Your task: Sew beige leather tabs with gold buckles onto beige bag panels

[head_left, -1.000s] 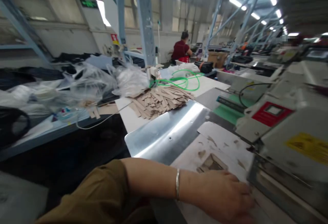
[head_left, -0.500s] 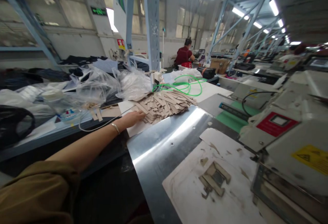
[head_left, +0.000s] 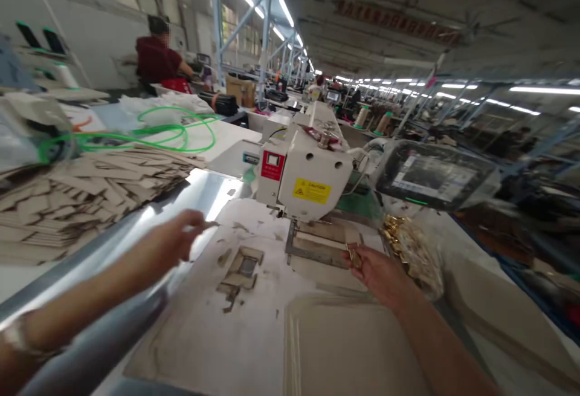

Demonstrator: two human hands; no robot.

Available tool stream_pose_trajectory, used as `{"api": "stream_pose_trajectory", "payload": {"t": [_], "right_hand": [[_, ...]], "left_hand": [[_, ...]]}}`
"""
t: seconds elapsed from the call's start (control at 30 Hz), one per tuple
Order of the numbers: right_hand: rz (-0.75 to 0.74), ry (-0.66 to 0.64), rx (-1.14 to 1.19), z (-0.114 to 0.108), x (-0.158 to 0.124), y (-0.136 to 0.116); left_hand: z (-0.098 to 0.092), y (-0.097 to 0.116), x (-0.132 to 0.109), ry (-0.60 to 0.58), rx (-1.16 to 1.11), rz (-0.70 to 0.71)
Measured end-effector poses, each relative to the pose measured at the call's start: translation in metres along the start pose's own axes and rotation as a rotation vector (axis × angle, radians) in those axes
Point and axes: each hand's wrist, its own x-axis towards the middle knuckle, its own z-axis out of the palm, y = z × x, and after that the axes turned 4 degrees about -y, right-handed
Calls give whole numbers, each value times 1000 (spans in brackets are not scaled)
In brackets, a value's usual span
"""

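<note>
Blurred by motion, my left hand (head_left: 174, 240) is over the metal table edge, thumb and fingers pinched on a small thin piece (head_left: 209, 224). My right hand (head_left: 374, 269) holds a small gold metal piece (head_left: 354, 257) between thumb and fingers, beside the metal clamp frame (head_left: 317, 252) under the machine head (head_left: 308, 172). A pile of flat beige strips (head_left: 90, 193) lies at the left. On the white sheet (head_left: 194, 329) sits a small beige frame-shaped fixture (head_left: 247, 265). Gold pieces (head_left: 408, 251) fill a clear plastic bag right of my right hand.
A display screen (head_left: 435, 172) stands at the right. Large beige panels (head_left: 353, 347) lie at the front. A coiled green hose (head_left: 181, 133) rests behind the strips. A person in dark red (head_left: 158, 60) sits at the back left.
The view has swung right, bringing my right hand, the gold pieces and the screen into sight. My left hand has left the strip pile and moved toward the white sheet with a small piece.
</note>
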Motion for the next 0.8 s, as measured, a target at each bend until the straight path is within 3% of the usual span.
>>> {"api": "stream_pose_trajectory", "payload": {"t": [0.07,0.17,0.23,0.3,0.43,0.53,0.6,0.67,0.8], "right_hand": [[-14,-27,-79,9,-4,4],[-56,-57,-236,14,-10,10],[-122,-69,-375,13,-11,13],[-231,-45,-584,12,-11,16],[-482,61,-1075,13,-12,20],[-526,63,-1242,11,-13,21],[-504,88,-1272,4,-9,19],[-468,86,-1257,-10,1,15],[-323,-76,-1090,-37,29,5]], "left_hand": [[32,60,4,-158,-11,141],[75,142,19,-239,92,330],[94,179,29,-267,146,407],[104,201,35,-275,158,452],[115,219,42,-249,128,495],[121,226,48,-243,105,484],[125,227,51,-230,96,484],[129,223,52,-136,128,573],[146,201,49,49,240,736]]}}
